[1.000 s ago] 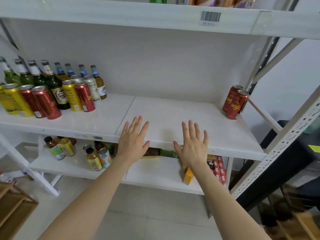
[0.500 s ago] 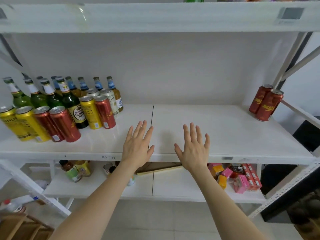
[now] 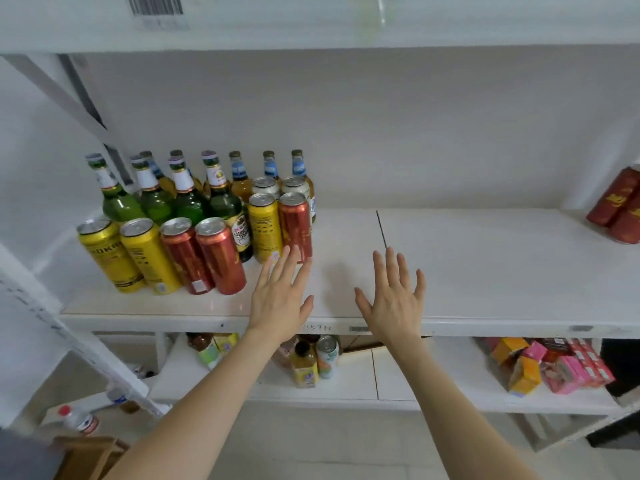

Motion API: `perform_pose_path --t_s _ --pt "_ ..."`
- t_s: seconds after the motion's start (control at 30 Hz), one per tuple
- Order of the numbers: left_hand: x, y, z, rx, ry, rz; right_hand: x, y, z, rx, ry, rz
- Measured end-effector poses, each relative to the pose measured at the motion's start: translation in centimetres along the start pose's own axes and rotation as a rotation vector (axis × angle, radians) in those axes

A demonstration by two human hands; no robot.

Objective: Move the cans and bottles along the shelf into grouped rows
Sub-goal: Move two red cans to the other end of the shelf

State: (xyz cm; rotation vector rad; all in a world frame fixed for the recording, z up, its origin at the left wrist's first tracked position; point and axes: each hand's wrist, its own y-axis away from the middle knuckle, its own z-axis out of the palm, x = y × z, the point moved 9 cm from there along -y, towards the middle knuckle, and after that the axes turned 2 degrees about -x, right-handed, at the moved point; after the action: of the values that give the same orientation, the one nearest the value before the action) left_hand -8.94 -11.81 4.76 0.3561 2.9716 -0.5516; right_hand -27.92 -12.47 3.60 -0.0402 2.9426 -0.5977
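Since the earlier frame, the left hand [image 3: 280, 299] has advanced leftward and farther in, closing on the drink cluster. The right hand [image 3: 394, 303] has followed beside it in the same spread pose.

Left end of the shelf [image 3: 485, 271]: a near row of four upright cans, two yellow cans [image 3: 145, 258] then two red cans [image 3: 221, 261]. Behind them stand four green bottles [image 3: 152, 202]. Along the far wall runs a line of amber bottles [image 3: 270, 168] with blue neck labels. Just right of the green bottles stands a block of four: a yellow can [image 3: 265, 230] and a red can [image 3: 295, 230] nearer, two silver cans [image 3: 265, 187] behind. All long axes are vertical.

Left hand: fingers straight and spread, palm down, gripping nothing. Its fingertips [image 3: 294, 252] overlap the base of the red can in view; contact cannot be confirmed.

Right hand: fingers likewise straight and spread, empty, over bare shelf just right of the left hand, apart from every can.

Right end: a pair of red cans [image 3: 616, 202], upright, partly cut by the frame edge, well apart from both hands.

Assessment: the red can lies directly beyond the left fingertips, so the left hand is the nearer one for it. A grasp would need the fingers to wrap the vertical body from the near-right side. The cans stand packed close; a low push could tip a neighbour.
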Motion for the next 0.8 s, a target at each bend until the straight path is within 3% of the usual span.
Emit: perform_pose_path --t_s 0.13,0.5,0.67,0.8 --pt "-5.5 2.5 0.3 0.018 0.005 0.049 -6.0 0.8 0.5 0.027 -0.002 0.016" --pt "-21.0 7.4 0.5 0.136 0.111 -0.113 -21.8 -1.3 3.2 0.021 -0.193 -0.05" --pt "-24.3 7.8 2.4 0.12 0.295 -0.214 -25.6 -3.4 4.4 0.059 -0.416 -0.073" --pt "-24.5 7.4 4.2 0.124 0.515 -0.246 -25.9 -4.9 6.1 -0.011 -0.609 -0.039"
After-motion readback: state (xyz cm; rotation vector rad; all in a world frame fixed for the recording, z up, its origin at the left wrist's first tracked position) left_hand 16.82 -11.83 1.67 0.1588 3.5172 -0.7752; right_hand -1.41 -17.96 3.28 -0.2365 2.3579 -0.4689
